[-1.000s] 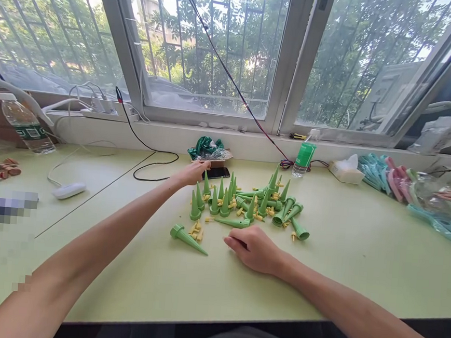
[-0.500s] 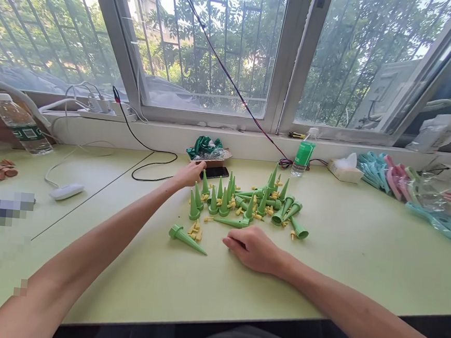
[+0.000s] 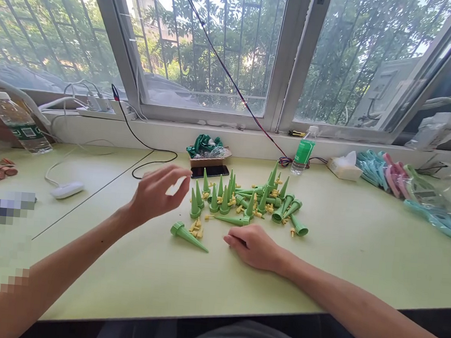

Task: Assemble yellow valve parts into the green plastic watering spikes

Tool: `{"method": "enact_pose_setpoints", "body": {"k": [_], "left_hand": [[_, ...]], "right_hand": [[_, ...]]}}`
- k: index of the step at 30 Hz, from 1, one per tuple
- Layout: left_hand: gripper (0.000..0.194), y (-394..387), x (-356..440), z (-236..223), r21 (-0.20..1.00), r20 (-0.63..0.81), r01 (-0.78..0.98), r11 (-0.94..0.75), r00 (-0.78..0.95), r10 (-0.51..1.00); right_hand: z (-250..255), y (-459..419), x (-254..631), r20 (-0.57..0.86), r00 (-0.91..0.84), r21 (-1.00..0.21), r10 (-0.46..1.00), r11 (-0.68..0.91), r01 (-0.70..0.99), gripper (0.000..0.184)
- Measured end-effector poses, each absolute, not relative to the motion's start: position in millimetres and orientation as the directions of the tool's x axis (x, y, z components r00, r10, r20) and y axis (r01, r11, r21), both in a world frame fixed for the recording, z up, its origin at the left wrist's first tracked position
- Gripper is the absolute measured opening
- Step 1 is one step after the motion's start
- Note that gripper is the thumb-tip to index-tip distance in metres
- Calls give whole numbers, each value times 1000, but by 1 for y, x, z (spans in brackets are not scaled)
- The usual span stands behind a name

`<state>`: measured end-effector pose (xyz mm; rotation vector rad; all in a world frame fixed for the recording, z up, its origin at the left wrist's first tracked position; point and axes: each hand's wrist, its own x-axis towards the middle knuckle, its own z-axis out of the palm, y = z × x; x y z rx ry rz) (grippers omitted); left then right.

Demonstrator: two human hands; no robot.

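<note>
My left hand (image 3: 158,194) hovers over the table left of a cluster of green plastic spikes (image 3: 225,203). Its fingers are curved, with a gap between thumb and fingertips, and it holds nothing. My right hand (image 3: 256,248) rests on the table in front of the cluster, fingers curled into a loose fist with nothing visible inside. Some spikes stand on their caps, others lie on their sides. Small yellow plastic fittings (image 3: 196,228) are scattered among them. One green spike (image 3: 189,236) lies apart, between my two hands.
Behind the cluster are a black phone (image 3: 214,172) and a cardboard box (image 3: 206,162) holding green wrapping. A water bottle (image 3: 304,152) and a tissue box (image 3: 344,169) stand near the window. Bagged plastic hangers (image 3: 396,177) lie right; a white mouse (image 3: 66,190) sits left.
My left hand has drawn back from beside the phone, toward me and to the left, and has lifted. My right hand stays put. Another person's hand at the right edge has shifted behind the plastic.
</note>
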<state>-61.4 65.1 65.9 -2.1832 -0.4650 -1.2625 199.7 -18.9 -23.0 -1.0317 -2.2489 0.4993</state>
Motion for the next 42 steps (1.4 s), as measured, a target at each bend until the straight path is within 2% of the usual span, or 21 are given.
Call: {"method": "enact_pose_setpoints", "body": {"k": [3, 6, 9, 12, 16, 22, 25, 29, 33, 37, 42], "left_hand": [[23, 43, -60, 51, -482, 695, 363, -797, 713, -95], [20, 31, -50, 34, -532, 588, 254, -808, 798, -136], [15, 23, -35, 18, -456, 644, 273, -847, 758, -103], [9, 17, -27, 4, -419, 594, 236, -877, 802, -68], [10, 12, -27, -6, -357, 582, 260, -897, 813, 4], [15, 14, -28, -2, -269, 605, 273, -923, 794, 59], [17, 16, -33, 5, -250, 582, 260, -933, 810, 70], [27, 23, -47, 15, -196, 572, 317, -928, 806, 154], [47, 30, -61, 22, -128, 504, 396, -909, 816, 284], [52, 32, -66, 25, -71, 443, 447, -892, 815, 374], [52, 33, -67, 29, -44, 328, 500, -865, 825, 461]], "right_hand": [[-24, -20, 200, 372, -508, -552, 777, 625, 552, 37], [-25, -21, 200, 378, -515, -540, 769, 635, 552, 35], [-25, -19, 201, 401, -531, -520, 746, 663, 539, 36], [-24, -15, 200, 444, -556, -492, 702, 710, 504, 37], [-26, -10, 198, 522, -598, -428, 607, 794, 432, 31], [-24, -9, 204, 673, -579, -126, 459, 843, 522, 36], [-10, -8, 217, 660, -636, 15, 399, 840, 542, 38], [9, -3, 233, 624, -651, 56, 433, 806, 589, 39], [13, 3, 238, 573, -714, 128, 402, 817, 562, 39], [4, 8, 238, 528, -771, 181, 356, 840, 512, 39], [-14, 2, 234, 604, -711, 168, 360, 814, 555, 39]]}}
